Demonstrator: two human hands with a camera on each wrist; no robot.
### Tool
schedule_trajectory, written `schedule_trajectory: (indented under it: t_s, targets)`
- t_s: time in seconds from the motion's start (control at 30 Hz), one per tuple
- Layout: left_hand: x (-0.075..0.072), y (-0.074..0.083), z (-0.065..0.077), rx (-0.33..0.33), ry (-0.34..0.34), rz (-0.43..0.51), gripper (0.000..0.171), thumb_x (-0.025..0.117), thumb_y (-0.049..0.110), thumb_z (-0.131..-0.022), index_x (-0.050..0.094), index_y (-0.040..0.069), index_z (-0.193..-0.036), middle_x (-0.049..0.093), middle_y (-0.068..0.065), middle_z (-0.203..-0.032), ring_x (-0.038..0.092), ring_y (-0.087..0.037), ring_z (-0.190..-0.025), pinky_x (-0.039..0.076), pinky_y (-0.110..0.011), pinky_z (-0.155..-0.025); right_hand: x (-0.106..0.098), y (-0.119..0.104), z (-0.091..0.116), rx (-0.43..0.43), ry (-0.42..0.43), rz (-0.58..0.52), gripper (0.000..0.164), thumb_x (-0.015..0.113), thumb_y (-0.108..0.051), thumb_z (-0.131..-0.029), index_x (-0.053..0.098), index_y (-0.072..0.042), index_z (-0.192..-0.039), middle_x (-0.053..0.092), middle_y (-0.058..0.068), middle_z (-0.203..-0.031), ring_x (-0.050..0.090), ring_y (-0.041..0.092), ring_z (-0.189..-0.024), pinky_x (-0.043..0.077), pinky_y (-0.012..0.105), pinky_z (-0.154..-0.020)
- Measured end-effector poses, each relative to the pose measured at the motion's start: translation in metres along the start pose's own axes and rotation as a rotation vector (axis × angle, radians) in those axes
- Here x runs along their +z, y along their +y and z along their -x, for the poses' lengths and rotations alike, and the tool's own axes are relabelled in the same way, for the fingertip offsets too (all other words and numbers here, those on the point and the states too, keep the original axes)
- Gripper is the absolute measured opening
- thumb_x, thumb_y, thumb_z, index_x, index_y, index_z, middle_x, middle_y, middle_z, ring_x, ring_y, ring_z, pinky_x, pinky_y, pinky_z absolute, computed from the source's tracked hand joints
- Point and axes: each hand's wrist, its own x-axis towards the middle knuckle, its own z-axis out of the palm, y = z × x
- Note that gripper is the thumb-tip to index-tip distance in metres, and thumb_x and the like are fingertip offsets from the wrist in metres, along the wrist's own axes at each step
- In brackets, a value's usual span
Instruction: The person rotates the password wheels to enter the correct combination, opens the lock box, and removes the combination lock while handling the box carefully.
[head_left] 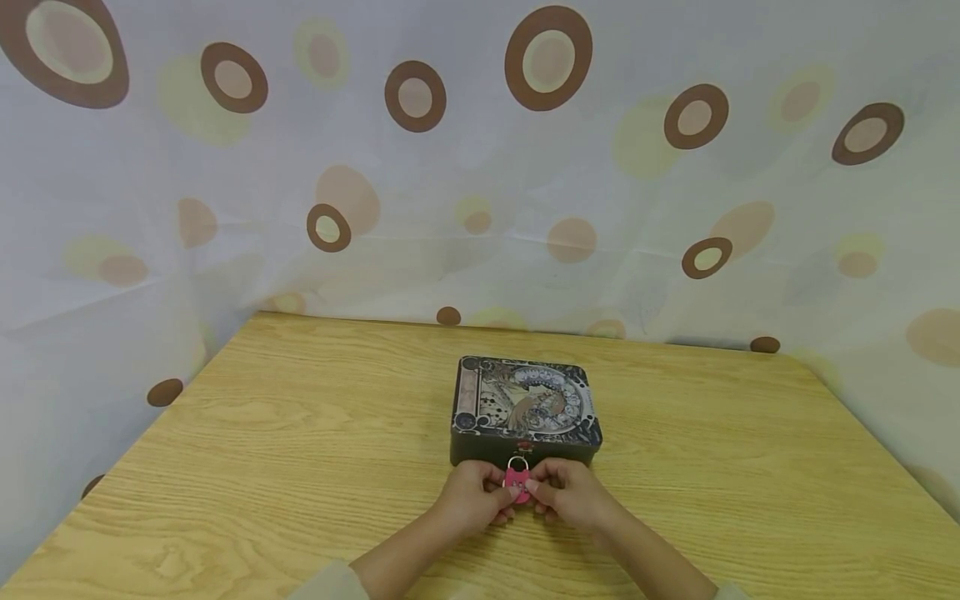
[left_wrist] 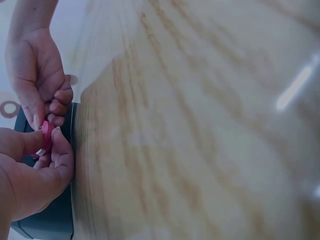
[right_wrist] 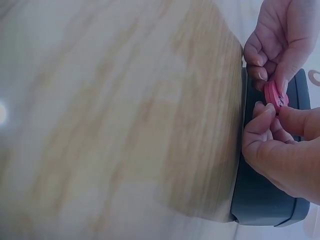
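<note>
A small pink combination padlock [head_left: 514, 477] with a metal shackle [head_left: 517, 461] is between both hands, in front of a tin box [head_left: 487, 450]. My left hand [head_left: 471, 497] pinches its left side, thumb on the front face by the dials. From the right, my right hand [head_left: 576, 493] pinches it with thumb and fingers. The shackle points up toward the red clasp [head_left: 524, 446] on the box's front. In the left wrist view, the padlock's pink body [left_wrist: 47, 131] shows edge-on between the fingertips. Dark dials show on the padlock [right_wrist: 273, 95] in the right wrist view.
The box's closed lid [head_left: 525, 400] carries an ornate printed picture. It stands on a wood-grain table [head_left: 315, 433]. Behind and at both sides hangs a pale sheet [head_left: 465, 167] with brown and yellow circles.
</note>
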Motion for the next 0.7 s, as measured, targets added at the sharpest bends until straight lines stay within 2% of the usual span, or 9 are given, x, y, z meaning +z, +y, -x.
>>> schedule_trajectory:
  t_s: [0.4, 0.7]
  targets:
    - [0.0007, 0.001, 0.0011, -0.016, 0.02, -0.005, 0.012, 0.061, 0.002, -0.086, 0.062, -0.01, -0.083, 0.064, -0.013, -0.061, 0.056, -0.007, -0.049, 0.053, -0.023, -0.049, 0.0004, -0.0001, 0.0006, 0.008, 0.003, 0.001, 0.014, 0.052, -0.004, -0.091, 0.055, 0.009, -0.094, 0.052, 0.001, -0.068, 0.05, 0.011, -0.064, 0.046, 0.024, -0.058]
    - [0.0019, 0.0018, 0.0005, -0.029, 0.046, -0.038, 0.017, 0.06, 0.006, -0.087, 0.063, -0.007, -0.077, 0.061, -0.007, -0.056, 0.053, -0.005, -0.046, 0.051, -0.022, -0.047, 0.0006, 0.0006, 0.0001, -0.001, 0.008, 0.002, 0.014, 0.052, -0.004, -0.091, 0.055, 0.01, -0.093, 0.051, 0.0, -0.067, 0.05, 0.01, -0.064, 0.046, 0.023, -0.057]
